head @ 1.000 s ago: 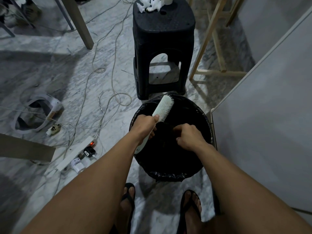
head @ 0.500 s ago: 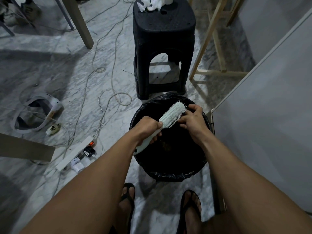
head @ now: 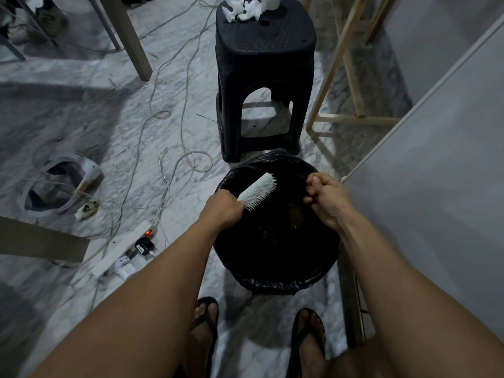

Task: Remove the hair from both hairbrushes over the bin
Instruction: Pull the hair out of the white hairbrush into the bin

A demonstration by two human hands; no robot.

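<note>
A: Hairbrush [head: 258,192] position, head view: we are holding it by the handle in the left hand [head: 222,211], fingers wrapped tight, with the white head angled up and away over the open mouth of the bin [head: 275,279]. The bristles are facing right, toward the right hand [head: 328,201].

B: Confirmed. The right hand is hovering apart from the brush, over the right side of the bin, fingers pinched narrow. We are judging that it is pinching pulled hair, but no strands are resolving against the dark liner, so we cannot tell.

A: For this step, we are advising: keep both hands inside the rim line, release the pinch low over the liner so nothing drifts, then rake from the base of the bristles outward.

B: We are seeing brownish clumps lying in the bin bottom. Only one brush is showing in this view; the second is not visible.

A: Surroundings, same view: a black stool [head: 264,77] is standing just behind the bin, with crumpled white tissue [head: 240,10] on its top. A power strip [head: 124,249] and loose cables [head: 174,159] are lying on the marble floor to the left. A white panel [head: 436,173] is standing close on the right.

B: Nothing is blocking the bin mouth. We are noting that the panel is limiting right-elbow room, and the cables are a trip risk near the sandalled feet.
</note>
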